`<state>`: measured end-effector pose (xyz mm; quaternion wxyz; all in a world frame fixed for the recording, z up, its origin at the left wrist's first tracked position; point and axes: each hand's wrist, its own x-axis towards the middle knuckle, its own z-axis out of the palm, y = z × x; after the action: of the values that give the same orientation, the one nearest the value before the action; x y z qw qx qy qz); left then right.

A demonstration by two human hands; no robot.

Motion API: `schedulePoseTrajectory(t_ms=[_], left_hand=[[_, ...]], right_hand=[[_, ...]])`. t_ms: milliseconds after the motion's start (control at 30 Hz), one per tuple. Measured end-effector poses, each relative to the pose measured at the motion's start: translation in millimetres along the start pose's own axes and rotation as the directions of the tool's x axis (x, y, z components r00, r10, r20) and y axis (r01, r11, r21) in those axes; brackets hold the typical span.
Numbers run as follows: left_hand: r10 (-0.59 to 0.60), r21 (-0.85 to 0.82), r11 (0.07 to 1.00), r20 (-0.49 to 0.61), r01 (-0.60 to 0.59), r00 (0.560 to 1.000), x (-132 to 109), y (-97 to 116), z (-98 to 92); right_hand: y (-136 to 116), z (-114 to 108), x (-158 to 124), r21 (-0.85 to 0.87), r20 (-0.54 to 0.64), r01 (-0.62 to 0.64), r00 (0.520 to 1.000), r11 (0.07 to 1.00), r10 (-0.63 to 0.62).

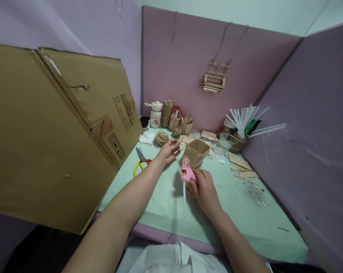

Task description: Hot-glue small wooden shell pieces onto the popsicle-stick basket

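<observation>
Here, the right hand (205, 189) was closed around a smooth pink plastic glue gun (188, 174), with one slim, translucent glue stick (184, 197) jutting from its back. Its nozzle end overlapped the near wall of one brown basket (200, 152), flared and braid-rimmed, mid-bench (160, 208). The left hand (168, 152) had its fingers half curled left of the basket; whether they pinched anything, I couldn't tell. Beyond lay two fibrous balls of twine (161, 138). One pair of scissors (141, 154) rested beside the left forearm. Stiff cardboard (60, 132) walled off the left side. At right lay several flat wood strips (239, 162), near white sticks (242, 117) too bunched to count.
</observation>
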<state>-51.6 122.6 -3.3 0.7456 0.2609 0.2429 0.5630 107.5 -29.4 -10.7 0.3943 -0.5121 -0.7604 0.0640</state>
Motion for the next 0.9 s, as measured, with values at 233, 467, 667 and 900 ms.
schedulePoseTrajectory(t_ms=[233,467,667,900], left_hand=[[-0.038,0.014,0.999,0.308,0.035,0.95,-26.6,13.8,13.3],[-0.094,0.071,0.995,0.419,0.071,0.903,-46.0,7.4,26.6],[-0.129,0.084,0.991,0.459,0.101,0.879,-51.1,8.2,27.8],[-0.124,0.047,0.992,0.513,0.116,0.849,-53.2,8.1,29.5]], right_hand=[[-24.2,-24.3,-13.1,0.568,0.094,-0.332,0.935,0.753,0.341],[-42.3,-35.9,-24.8,0.704,0.086,-0.293,0.939,0.647,0.332],[-42.2,-34.0,-26.6,0.71,0.087,-0.297,0.937,0.639,0.339],[-42.0,-33.7,-26.5,0.686,0.07,-0.299,0.935,0.664,0.348]])
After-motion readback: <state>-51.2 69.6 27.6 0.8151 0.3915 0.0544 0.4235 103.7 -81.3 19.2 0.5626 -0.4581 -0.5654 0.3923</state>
